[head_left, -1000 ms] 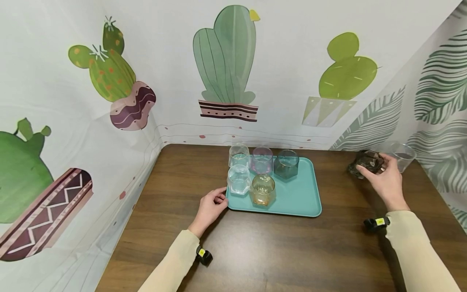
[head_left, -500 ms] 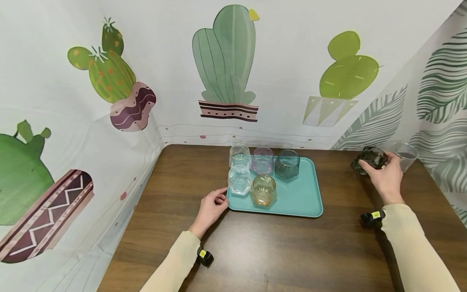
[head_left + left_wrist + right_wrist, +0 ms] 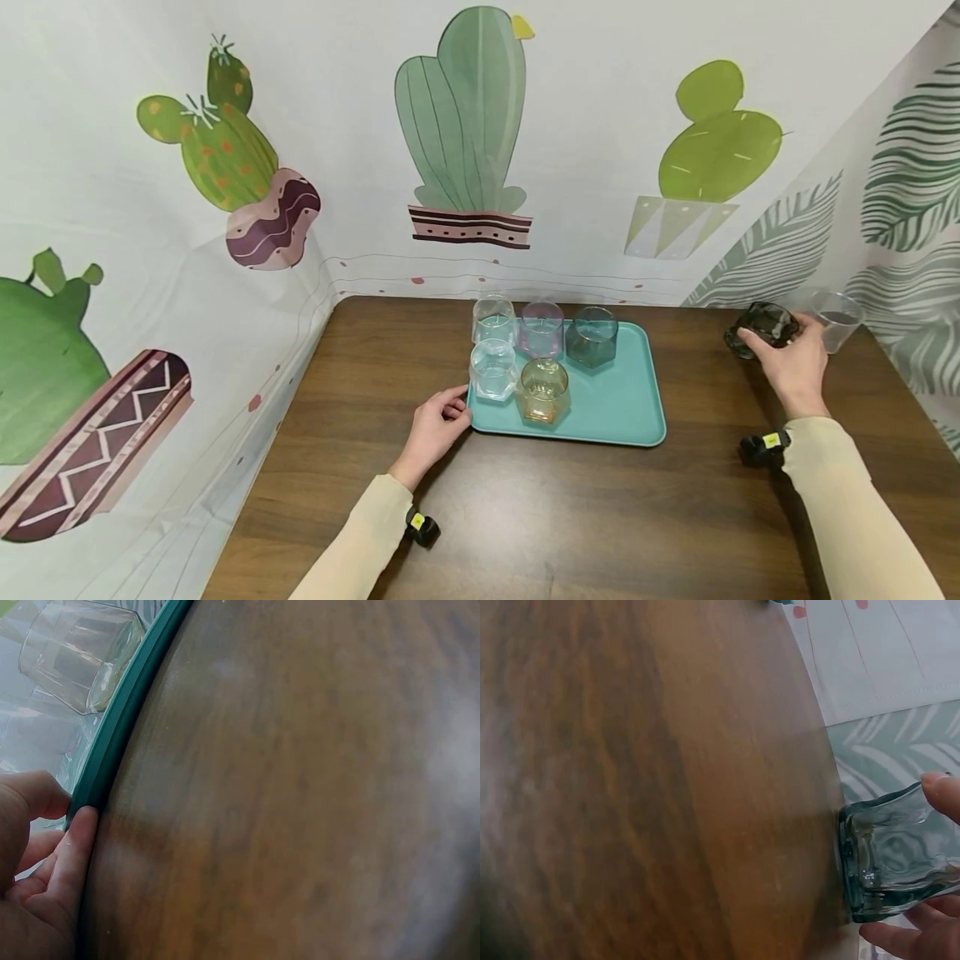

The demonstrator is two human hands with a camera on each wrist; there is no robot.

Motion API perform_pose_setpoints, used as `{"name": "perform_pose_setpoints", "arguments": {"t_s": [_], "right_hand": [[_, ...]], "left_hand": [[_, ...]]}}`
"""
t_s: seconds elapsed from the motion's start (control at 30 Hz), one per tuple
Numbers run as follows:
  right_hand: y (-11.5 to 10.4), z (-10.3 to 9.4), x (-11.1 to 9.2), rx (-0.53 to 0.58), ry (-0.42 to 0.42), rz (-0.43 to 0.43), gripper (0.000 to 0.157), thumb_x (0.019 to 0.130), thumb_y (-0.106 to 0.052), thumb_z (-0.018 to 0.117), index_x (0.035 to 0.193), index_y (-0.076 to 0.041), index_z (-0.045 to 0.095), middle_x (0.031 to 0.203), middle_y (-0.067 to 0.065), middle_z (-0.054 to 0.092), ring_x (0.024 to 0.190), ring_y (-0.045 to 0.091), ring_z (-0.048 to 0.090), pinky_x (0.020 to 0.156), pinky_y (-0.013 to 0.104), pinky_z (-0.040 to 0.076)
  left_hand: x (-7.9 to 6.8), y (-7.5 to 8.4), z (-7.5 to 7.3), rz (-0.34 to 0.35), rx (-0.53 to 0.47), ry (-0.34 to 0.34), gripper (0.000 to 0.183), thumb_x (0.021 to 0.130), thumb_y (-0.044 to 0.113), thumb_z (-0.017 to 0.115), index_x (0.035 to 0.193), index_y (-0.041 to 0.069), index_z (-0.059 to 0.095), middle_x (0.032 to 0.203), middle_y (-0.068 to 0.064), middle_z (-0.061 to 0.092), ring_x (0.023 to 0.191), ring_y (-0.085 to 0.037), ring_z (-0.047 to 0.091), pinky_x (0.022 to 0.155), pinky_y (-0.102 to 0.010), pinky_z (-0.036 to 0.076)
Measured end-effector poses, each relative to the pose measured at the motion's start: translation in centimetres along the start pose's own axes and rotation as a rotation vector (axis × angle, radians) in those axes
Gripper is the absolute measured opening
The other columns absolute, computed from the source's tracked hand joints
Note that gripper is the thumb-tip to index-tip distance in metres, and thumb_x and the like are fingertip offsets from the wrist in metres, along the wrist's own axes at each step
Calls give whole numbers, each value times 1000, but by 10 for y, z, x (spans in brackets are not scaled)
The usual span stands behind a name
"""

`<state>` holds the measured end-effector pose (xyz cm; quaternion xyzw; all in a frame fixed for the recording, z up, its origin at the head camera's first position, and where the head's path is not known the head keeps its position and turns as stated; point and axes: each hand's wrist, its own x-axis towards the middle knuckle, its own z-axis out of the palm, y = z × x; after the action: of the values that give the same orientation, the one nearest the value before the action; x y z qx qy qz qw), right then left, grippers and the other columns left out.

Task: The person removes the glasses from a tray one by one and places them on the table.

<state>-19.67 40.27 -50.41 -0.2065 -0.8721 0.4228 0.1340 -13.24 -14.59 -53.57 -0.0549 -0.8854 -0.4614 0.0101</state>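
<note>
My left hand (image 3: 435, 429) pinches the near left corner of a turquoise tray (image 3: 615, 417), thumb and finger on either side of its rim in the left wrist view. Several faceted glasses are grouped on the tray's left and middle: two clear ones, a purple glass (image 3: 541, 332), a blue-grey glass (image 3: 591, 337) and an amber glass (image 3: 543, 392). At the far right, my right hand (image 3: 791, 362) grips a dark grey glass (image 3: 759, 325) around its sides. In the right wrist view this glass (image 3: 892, 855) has wavy walls and its base is right at the tabletop.
A clear tumbler (image 3: 836, 321) stands just behind and right of my right hand. Along the back of the brown wooden table (image 3: 600, 517) hangs a white cloth (image 3: 577, 150) printed with cacti. Bare wood lies between the tray and the dark glass.
The dark grey glass was tilted in my right hand and now stands more upright, slightly farther right. My left hand has kept its hold on the tray corner.
</note>
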Motion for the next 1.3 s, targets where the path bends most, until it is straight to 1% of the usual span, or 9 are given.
{"name": "perform_pose_setpoints", "arguments": {"t_s": [0.07,0.23,0.37,0.6,0.77,0.87,1.1,1.2,1.3], "right_hand": [[-1,-1,0,-10,5,-29,89,95,-37,70,158,6,23,154,36,35,139,56,37,114,66,30],[-1,-4,-2,-77,-3,-89,86,97,-35,69,157,11,27,150,42,32,138,60,30,114,69,26],[0,-6,-4,-101,-5,-85,87,98,-35,68,158,11,25,151,43,30,140,59,27,115,69,25],[1,-6,-6,-57,30,-64,88,97,-32,68,159,6,19,156,39,25,144,58,26,119,65,23],[2,-5,-6,-40,47,-48,88,96,-32,69,159,3,17,157,37,25,145,56,27,120,63,24],[2,-5,-5,-35,60,-34,88,96,-34,70,158,1,18,155,37,27,144,55,28,120,62,24],[1,-6,-7,-27,63,-31,90,95,-36,70,158,-1,17,155,37,26,143,55,28,120,62,24],[-2,-7,-11,-39,56,-40,91,96,-35,69,159,1,14,155,39,24,143,57,27,119,64,24],[-6,-7,-17,-70,92,-83,89,96,-29,69,158,5,16,150,41,26,138,59,30,116,65,27]], "left_hand": [[0,0,0,2,-2,1,42,88,6,71,130,4,71,94,-3,69,83,-14,67,78,-27,56],[0,2,-1,10,-3,4,42,88,6,72,130,4,72,94,-3,69,82,-13,68,77,-28,56],[0,2,-2,2,0,1,42,89,7,72,131,4,71,94,-3,68,83,-13,67,78,-28,57],[-1,1,-1,3,-7,-4,42,89,7,72,131,4,71,95,-2,68,84,-14,67,78,-28,57],[-1,1,0,9,-9,4,41,90,7,72,131,4,71,95,-3,68,84,-14,67,78,-28,57],[-2,1,1,17,-12,11,41,89,7,72,130,3,71,94,-3,68,83,-14,67,78,-29,57],[-2,-4,3,84,0,42,40,87,7,71,126,-1,72,91,-4,68,79,-12,66,73,-27,57],[-1,-3,2,71,-4,33,40,87,7,71,127,0,72,92,-4,68,80,-13,67,74,-28,57],[-1,-1,0,34,-11,18,41,88,7,71,129,3,72,94,-3,69,82,-13,67,76,-27,57]]}}
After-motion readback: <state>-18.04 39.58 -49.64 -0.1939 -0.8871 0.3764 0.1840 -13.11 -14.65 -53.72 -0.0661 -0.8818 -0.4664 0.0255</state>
